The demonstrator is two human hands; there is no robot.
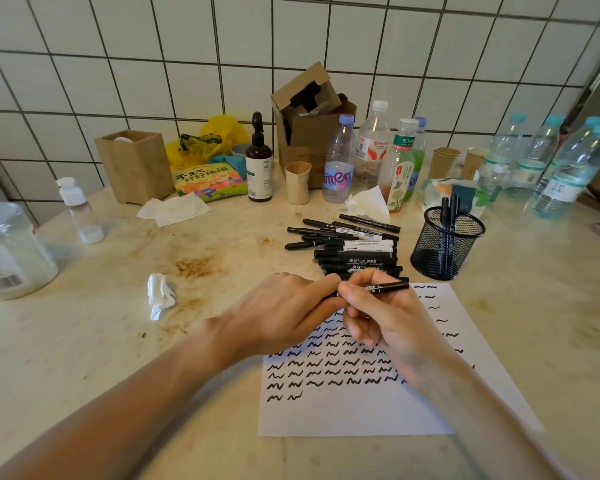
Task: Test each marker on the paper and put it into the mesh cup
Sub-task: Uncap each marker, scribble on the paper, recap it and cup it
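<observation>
Beige stone, stained brown in patches, forms the table (101, 341) beneath a white-tiled wall (153, 46). Both hands hold one black marker (385, 286) above the scribbled paper (343, 410): left hand (278, 313) fingers pinch its near end, right hand (385, 317) fingers curl around its barrel. The mesh cup (445, 244), holding markers, stands beside the marker pile (347, 242).

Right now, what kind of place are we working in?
Probably a kitchen or pantry counter pressed into use as a desk: white tiled wall, stained stone countertop, and a crowd of drink bottles beside an opened cardboard box.
</observation>
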